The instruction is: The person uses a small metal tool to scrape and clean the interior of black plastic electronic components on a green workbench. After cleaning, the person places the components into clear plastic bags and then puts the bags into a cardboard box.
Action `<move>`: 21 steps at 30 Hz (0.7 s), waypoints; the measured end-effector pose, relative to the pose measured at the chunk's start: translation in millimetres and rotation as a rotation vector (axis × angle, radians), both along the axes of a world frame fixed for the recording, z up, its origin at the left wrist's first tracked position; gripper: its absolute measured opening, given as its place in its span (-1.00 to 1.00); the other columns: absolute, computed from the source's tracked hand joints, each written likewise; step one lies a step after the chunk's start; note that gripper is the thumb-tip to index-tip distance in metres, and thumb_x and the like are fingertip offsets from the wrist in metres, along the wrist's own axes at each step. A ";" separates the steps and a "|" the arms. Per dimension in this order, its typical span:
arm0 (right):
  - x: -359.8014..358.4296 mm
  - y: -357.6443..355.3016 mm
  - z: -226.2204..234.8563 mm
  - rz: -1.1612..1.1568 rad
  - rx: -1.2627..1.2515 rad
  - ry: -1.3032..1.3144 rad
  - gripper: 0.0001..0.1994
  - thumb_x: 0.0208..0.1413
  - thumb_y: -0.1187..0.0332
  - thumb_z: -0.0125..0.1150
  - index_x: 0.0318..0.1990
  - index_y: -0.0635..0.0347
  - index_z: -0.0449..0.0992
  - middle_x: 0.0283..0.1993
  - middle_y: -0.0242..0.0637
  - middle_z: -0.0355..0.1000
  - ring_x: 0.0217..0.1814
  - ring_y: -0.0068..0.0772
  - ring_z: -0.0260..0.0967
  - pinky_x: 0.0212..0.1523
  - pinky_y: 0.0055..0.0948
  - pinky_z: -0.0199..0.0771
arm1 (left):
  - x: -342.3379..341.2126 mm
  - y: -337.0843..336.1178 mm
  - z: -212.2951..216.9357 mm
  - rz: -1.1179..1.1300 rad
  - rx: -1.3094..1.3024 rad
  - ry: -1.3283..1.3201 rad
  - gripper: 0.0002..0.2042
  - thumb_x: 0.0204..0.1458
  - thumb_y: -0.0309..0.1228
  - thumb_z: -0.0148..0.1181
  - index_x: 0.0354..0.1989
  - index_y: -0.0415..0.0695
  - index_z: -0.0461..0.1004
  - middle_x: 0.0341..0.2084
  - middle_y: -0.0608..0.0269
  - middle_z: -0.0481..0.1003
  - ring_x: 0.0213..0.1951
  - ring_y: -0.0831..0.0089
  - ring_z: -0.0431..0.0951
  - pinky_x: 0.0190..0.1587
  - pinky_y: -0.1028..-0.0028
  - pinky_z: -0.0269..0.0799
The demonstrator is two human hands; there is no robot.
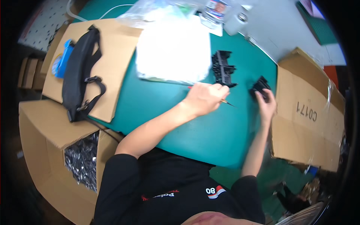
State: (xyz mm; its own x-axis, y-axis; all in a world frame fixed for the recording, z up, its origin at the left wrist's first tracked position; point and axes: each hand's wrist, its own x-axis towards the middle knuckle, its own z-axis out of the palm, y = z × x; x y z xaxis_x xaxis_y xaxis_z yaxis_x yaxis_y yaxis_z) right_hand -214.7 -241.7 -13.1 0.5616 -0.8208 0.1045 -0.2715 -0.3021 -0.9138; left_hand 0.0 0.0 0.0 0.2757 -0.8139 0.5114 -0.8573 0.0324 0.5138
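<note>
My left hand [206, 98] is closed around a thin pen-like tool [224, 101] with a brass-coloured collar and a fine dark tip. The tip points right and toward me, above the green tabletop [180, 131]; a red bit shows behind the fist. Just beyond this hand lies a black moulded plastic part [224, 69] with ribs and open bays. To the right, my right hand [267, 105] grips a smaller black plastic piece [261, 84] between fingers and thumb. That piece is slightly blurred, so its exact shape cannot be made out.
A bright white plastic-wrapped stack [174, 52] lies at mid-table, with bottles [236, 23] behind. At left, a cardboard sheet [112, 71] carries a black strapped pouch [79, 71] and blue tape dispenser [64, 60]. Cardboard boxes stand right [303, 123] and lower left [41, 142].
</note>
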 end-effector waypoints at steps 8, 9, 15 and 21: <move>-14.4 60.5 37.6 0.342 -0.611 0.182 -0.42 -0.26 0.42 0.64 0.01 0.31 0.56 -0.03 -0.10 0.55 0.08 -0.03 0.50 0.08 -0.21 0.53 | -11.7 -3.3 7.9 -0.094 0.033 0.059 -0.91 0.12 -0.38 0.31 -0.31 -0.06 0.51 -0.54 0.25 0.52 -0.52 0.22 0.58 -0.52 0.26 0.46; -13.8 66.1 45.6 0.378 -0.647 0.217 -0.41 -0.24 0.45 0.61 0.05 0.32 0.53 0.01 -0.08 0.54 0.15 0.02 0.47 0.13 -0.17 0.52 | -11.8 -3.4 8.9 -0.099 0.049 0.053 -0.90 0.12 -0.38 0.31 -0.30 -0.07 0.52 -0.53 0.24 0.53 -0.52 0.22 0.58 -0.52 0.26 0.45; -16.8 68.6 51.2 0.377 -0.833 0.309 -0.53 -0.14 0.49 0.50 0.01 0.28 0.54 -0.18 -0.23 0.53 -0.12 -0.17 0.49 -0.09 -0.27 0.55 | -11.9 0.3 15.5 -0.109 0.193 0.079 -0.87 0.08 -0.47 0.33 -0.21 -0.10 0.55 -0.44 0.16 0.59 -0.47 0.17 0.60 -0.43 0.32 0.49; -15.7 85.2 53.4 0.337 -0.858 0.169 -0.48 -0.17 0.22 0.58 -0.02 0.21 0.60 -0.31 -0.30 0.54 -0.33 -0.27 0.49 -0.33 -0.34 0.52 | -15.9 -0.8 17.3 -0.106 0.175 0.128 -0.78 0.00 -0.57 0.33 -0.15 -0.15 0.55 -0.38 0.11 0.60 -0.48 0.29 0.63 -0.44 0.39 0.51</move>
